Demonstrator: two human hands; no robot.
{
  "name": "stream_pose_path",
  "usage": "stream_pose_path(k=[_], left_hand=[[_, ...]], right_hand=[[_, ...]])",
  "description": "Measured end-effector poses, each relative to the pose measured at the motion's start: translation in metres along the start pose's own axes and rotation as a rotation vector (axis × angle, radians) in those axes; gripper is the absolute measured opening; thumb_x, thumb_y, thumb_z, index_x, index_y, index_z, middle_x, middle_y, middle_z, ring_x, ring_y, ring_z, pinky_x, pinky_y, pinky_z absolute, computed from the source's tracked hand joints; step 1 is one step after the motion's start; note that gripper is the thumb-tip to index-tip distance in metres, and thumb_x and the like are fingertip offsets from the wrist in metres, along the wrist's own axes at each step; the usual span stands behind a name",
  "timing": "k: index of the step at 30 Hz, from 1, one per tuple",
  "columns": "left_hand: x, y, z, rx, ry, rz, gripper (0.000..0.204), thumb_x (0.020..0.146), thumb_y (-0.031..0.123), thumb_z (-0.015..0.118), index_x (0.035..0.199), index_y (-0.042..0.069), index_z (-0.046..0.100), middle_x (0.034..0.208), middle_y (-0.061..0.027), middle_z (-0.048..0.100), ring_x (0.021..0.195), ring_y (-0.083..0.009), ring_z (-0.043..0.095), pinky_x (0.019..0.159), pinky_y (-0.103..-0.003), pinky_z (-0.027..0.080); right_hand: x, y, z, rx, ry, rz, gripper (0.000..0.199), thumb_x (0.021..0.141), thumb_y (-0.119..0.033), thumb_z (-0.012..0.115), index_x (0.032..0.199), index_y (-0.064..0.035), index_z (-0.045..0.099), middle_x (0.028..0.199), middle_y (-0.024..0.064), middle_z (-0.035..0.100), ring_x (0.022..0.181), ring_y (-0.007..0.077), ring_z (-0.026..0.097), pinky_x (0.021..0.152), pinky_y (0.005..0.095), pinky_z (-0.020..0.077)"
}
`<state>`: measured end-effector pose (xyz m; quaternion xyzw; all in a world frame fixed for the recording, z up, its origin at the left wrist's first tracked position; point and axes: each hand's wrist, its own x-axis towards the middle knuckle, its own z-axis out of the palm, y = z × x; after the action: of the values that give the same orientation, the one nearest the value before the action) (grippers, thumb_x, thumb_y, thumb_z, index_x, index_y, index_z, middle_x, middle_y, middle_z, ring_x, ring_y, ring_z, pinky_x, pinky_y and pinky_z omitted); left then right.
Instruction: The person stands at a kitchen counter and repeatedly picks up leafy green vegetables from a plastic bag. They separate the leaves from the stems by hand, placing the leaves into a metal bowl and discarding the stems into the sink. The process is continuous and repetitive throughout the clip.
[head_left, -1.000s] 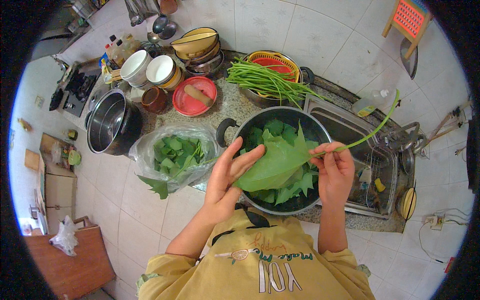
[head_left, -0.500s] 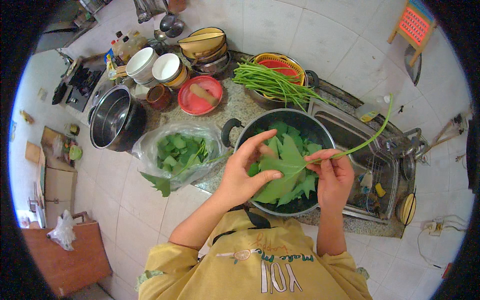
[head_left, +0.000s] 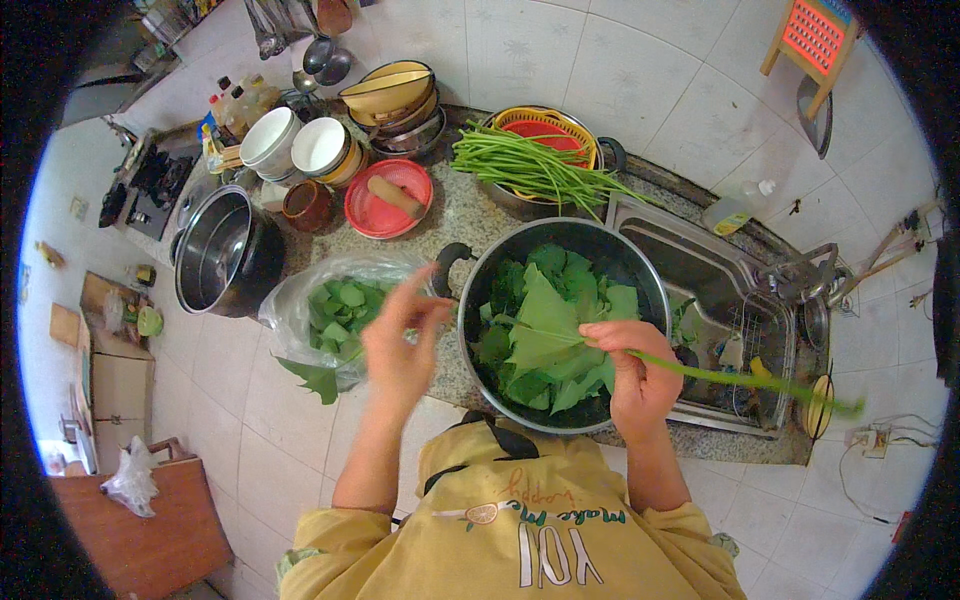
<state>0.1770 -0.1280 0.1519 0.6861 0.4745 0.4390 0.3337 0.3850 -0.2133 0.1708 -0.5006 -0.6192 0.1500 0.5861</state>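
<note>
My right hand [head_left: 645,375] pinches a large green leaf [head_left: 548,325] where its blade meets the stalk. The leaf lies over a grey-rimmed pot [head_left: 470,355] holding more torn green leaves [head_left: 493,350]. Its long stalk [head_left: 735,377] sticks out rightward across the sink, blurred at the tip. My left hand [head_left: 400,340] is off the leaf, between the pot and a clear plastic bag [head_left: 285,300]. Its fingers are apart, somewhat smeared, and nothing shows in them. Green leaves [head_left: 340,310] fill the bag, and one leaf [head_left: 312,378] hangs over its near edge.
Behind the pot, green stalks [head_left: 545,165] lie across a yellow basket [head_left: 590,140]. The steel sink [head_left: 665,235] is to the right, with a bottle [head_left: 738,208] behind it. Leftward stand a dark pot [head_left: 262,245], a red basket [head_left: 415,205] and white bowls [head_left: 322,145].
My left hand has moved left, away from the leaf. The right hand has shifted slightly left and down with the leaf, and the stalk has swung from pointing up-right to pointing right and slightly down.
</note>
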Motion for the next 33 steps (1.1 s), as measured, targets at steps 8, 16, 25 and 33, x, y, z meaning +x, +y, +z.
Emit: stream_pose_path(k=[8, 16, 25, 33], left_hand=[[-0.018, -0.034, -0.072, 0.160, -0.022, -0.528, 0.018, 0.080, 0.001, 0.050, 0.098, -0.001, 0.055, 0.070, -0.0056, 0.058, 0.060, -0.0112, 0.055, 0.058, -0.022, 0.044], [-0.012, 0.003, -0.024, -0.419, -0.141, 0.013, 0.036, 0.073, 0.003, 0.060, 0.108, 0.000, 0.051, 0.111, -0.0107, 0.049, 0.103, -0.0199, 0.049, 0.088, -0.031, 0.040], [0.001, 0.031, 0.015, -0.374, -0.276, -0.060, 0.014, 0.071, 0.008, 0.064, 0.080, -0.001, 0.058, 0.073, -0.0046, 0.056, 0.069, -0.0136, 0.054, 0.063, -0.024, 0.041], [0.000, 0.040, 0.017, -0.020, -0.068, 0.394, 0.021, 0.075, 0.012, 0.061, 0.093, 0.003, 0.057, 0.089, -0.0107, 0.058, 0.080, -0.0233, 0.056, 0.076, -0.032, 0.042]], right_hand=[[0.005, -0.003, 0.008, 0.213, 0.054, 0.174, 0.007, 0.083, 0.002, 0.046, 0.082, 0.0020, 0.053, 0.084, 0.0141, 0.060, 0.076, 0.0211, 0.060, 0.066, 0.0283, 0.0509], [0.010, -0.005, 0.018, 0.366, 0.059, 0.304, 0.008, 0.087, -0.002, 0.043, 0.087, 0.0025, 0.050, 0.086, 0.0163, 0.058, 0.078, 0.0228, 0.060, 0.066, 0.0309, 0.0531], [0.005, -0.013, 0.019, 0.417, 0.062, 0.310, 0.008, 0.086, -0.002, 0.044, 0.087, 0.0024, 0.050, 0.086, 0.0149, 0.058, 0.078, 0.0215, 0.060, 0.067, 0.0304, 0.0523], [-0.004, -0.011, 0.023, 0.366, 0.038, 0.370, 0.008, 0.081, 0.004, 0.049, 0.086, 0.0047, 0.055, 0.084, 0.0121, 0.059, 0.079, 0.0185, 0.060, 0.069, 0.0272, 0.0508]])
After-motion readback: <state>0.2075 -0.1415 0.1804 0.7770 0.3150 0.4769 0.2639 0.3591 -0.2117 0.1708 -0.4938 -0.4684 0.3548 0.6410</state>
